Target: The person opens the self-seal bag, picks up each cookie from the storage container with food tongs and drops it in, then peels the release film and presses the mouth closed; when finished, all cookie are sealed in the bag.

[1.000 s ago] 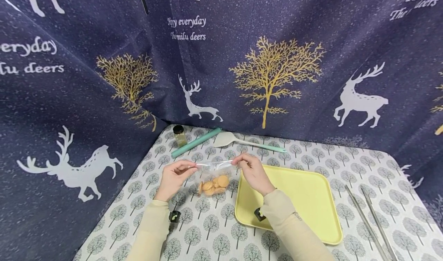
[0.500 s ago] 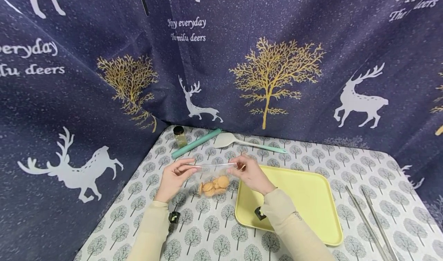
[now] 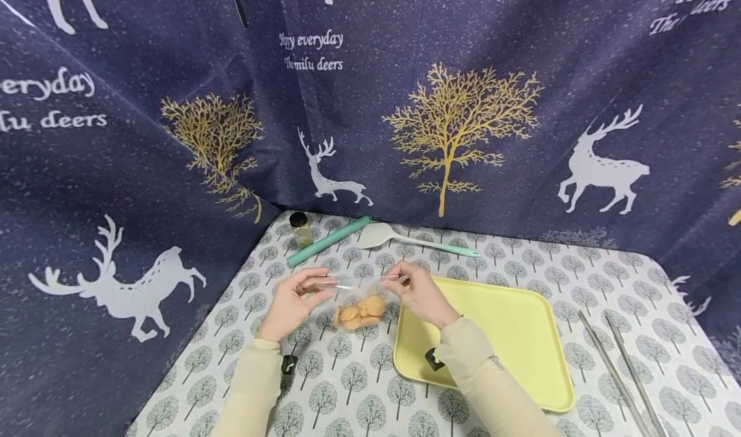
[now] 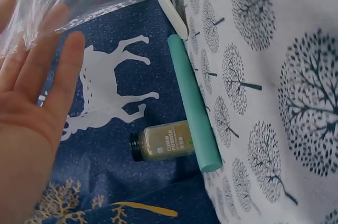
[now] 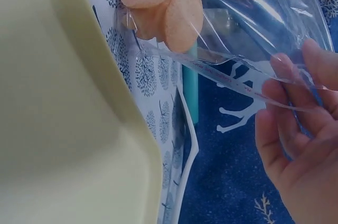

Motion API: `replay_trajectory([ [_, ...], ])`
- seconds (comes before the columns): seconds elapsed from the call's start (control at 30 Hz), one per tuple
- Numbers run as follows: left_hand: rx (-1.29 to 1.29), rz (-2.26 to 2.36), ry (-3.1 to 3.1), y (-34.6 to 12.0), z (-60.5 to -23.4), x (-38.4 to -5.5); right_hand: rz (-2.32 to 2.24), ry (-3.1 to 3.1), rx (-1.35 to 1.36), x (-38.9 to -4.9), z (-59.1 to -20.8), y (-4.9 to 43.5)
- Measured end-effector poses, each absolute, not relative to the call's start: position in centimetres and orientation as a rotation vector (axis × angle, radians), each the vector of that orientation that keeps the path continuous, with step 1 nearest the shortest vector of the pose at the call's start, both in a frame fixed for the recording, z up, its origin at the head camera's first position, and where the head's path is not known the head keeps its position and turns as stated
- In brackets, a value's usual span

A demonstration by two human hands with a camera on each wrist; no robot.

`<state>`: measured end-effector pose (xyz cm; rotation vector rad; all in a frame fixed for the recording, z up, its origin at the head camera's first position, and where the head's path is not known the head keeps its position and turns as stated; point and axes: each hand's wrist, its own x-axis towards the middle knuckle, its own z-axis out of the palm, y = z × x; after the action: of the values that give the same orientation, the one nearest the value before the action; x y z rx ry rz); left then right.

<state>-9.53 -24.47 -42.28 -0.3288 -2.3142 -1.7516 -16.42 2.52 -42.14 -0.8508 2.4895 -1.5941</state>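
Observation:
A clear plastic zip bag (image 3: 361,288) hangs between my two hands, with several round orange-tan biscuits (image 3: 361,311) in its bottom. My left hand (image 3: 293,300) is at the bag's left top corner, thumb and forefinger apart. Its fingers look fairly straight in the left wrist view, and clear film (image 4: 39,10) lies over their tips. At the top right corner my right hand (image 3: 424,294) pinches the bag between thumb and fingers. In the right wrist view the bag's printed edge strip (image 5: 232,82) runs to the right hand's fingers (image 5: 288,123).
A yellow tray (image 3: 503,340) lies under my right forearm. Behind the bag are a black-capped cumin powder jar (image 3: 301,230), a green rolling-pin-like rod (image 3: 329,241) and a white turner (image 3: 376,233) with a green handle. Metal tongs-like rods (image 3: 628,372) lie at the right.
My left thumb and forefinger have spread apart from their pinch on the bag's edge. My right fingers have shifted slightly lower at its corner. The biscuits have hardly moved.

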Motion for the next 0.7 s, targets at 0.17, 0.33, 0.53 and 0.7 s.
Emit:
replay_trajectory([
  [0.17, -0.164, -1.671, -2.394, -24.5, -41.9, -9.3, -1.588, 2.484, -0.858, -16.3, -42.3, 2.5],
  [0.33, -0.218, -1.600, -2.473, -24.9, -41.4, -8.8, -1.595, 2.498, -0.858, -16.1, -42.2, 2.8],
  [0.53, -0.254, -1.508, -2.455, -25.3, -40.5, -8.5, -1.612, 2.535, -0.878, -15.9, -41.9, 2.6],
  [0.7, -0.258, -1.595, -2.413, -24.6, -39.1, -8.2, -1.712, 2.475, -0.899, -15.8, -40.8, 1.9],
])
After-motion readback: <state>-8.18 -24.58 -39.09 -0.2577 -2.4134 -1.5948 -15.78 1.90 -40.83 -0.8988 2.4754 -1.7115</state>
